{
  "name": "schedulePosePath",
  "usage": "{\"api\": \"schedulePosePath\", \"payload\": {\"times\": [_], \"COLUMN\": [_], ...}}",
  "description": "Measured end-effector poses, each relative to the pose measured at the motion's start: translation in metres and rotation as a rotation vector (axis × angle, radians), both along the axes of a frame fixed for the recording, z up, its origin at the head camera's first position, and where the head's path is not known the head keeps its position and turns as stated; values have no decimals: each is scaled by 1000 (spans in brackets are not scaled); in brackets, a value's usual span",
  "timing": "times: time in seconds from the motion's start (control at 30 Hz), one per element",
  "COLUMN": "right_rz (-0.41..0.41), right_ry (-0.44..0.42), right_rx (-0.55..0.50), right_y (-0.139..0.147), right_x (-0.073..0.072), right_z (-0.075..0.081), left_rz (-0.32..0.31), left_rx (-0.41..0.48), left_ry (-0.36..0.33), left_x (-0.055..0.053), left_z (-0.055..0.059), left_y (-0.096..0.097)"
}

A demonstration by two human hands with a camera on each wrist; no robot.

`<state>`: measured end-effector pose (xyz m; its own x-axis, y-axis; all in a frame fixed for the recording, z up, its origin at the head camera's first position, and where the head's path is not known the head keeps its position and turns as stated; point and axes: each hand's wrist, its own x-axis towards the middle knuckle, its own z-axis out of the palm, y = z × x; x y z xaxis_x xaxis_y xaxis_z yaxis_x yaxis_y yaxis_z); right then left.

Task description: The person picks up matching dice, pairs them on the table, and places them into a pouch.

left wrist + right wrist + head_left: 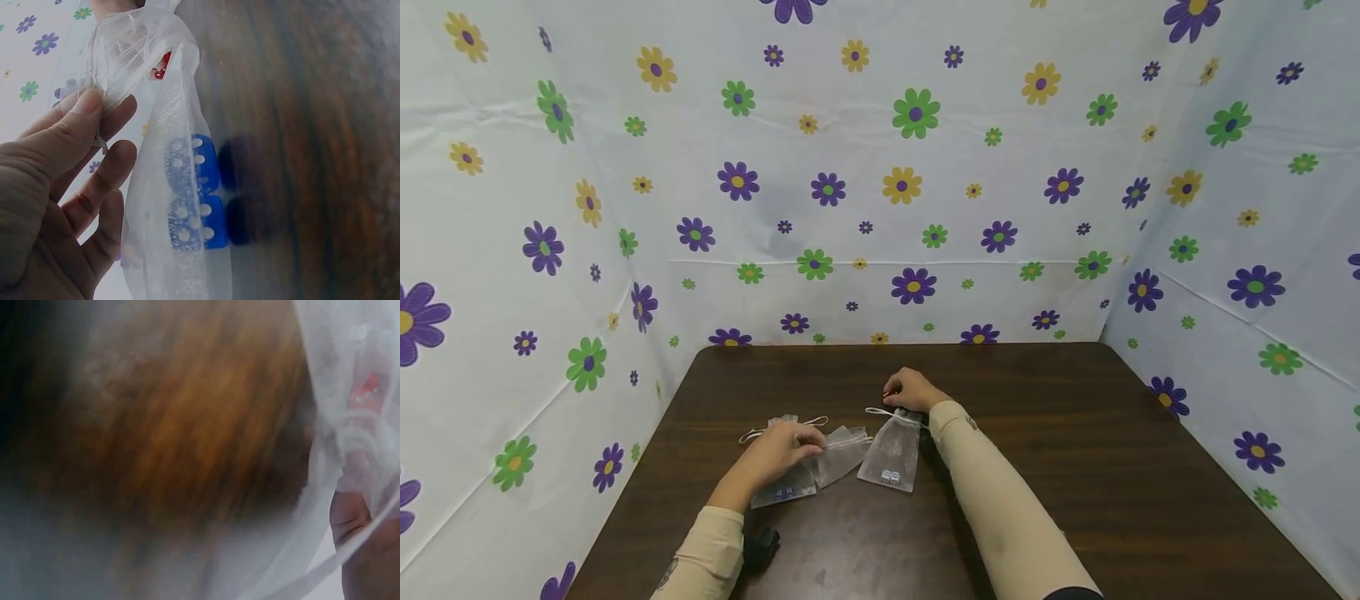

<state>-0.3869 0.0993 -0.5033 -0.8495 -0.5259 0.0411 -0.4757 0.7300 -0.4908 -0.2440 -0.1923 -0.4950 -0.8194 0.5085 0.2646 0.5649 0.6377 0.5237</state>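
Note:
My left hand (781, 450) pinches the edge of the middle sheer drawstring bag (128, 53) between thumb and forefinger, the other fingers loosely curled. Below that hand lies the left sheer bag (797, 487), with blue dice (209, 222) showing through its mesh. Farther back, my right hand (914, 390) is held low over the table, its fingertips pinching a red die (890, 394), partly hidden by the fingers. White dots show on the red die in the left wrist view. Just in front of the right hand, the right sheer bag (889, 454) holds white dice (891, 477).
White drawstring cords (883, 412) trail from the bags across the dark wooden table (1037, 433). A black object (762, 550) sits against the left wrist. Flower-printed white cloth (865, 150) hangs behind the table and on both sides.

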Motion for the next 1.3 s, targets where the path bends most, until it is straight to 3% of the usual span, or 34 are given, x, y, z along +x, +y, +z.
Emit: {"api": "schedulePosePath", "payload": {"times": [0.2, 0.37, 0.63, 0.87, 1.17, 1.3], "right_rz": [-18, 0, 92, 236, 439, 458], "right_ry": [37, 76, 69, 6, -133, -142], "right_rx": [-36, -77, -138, -126, 7, 41], "right_y": [-2, -9, -21, -35, -56, -58], "right_x": [-1, 2, 15, 41, 71, 77], "right_z": [8, 28, 66, 91, 96, 98], "left_rz": [2, 2, -7, -19, -15, -30], "left_rx": [9, 7, 23, 34, 23, 36], "left_ry": [-9, -7, -1, 3, 0, 26], "left_x": [0, 0, 2, 2, 4, 4], "left_z": [3, 4, 2, 3, 4, 5], "left_y": [3, 3, 2, 2, 4, 5]}}
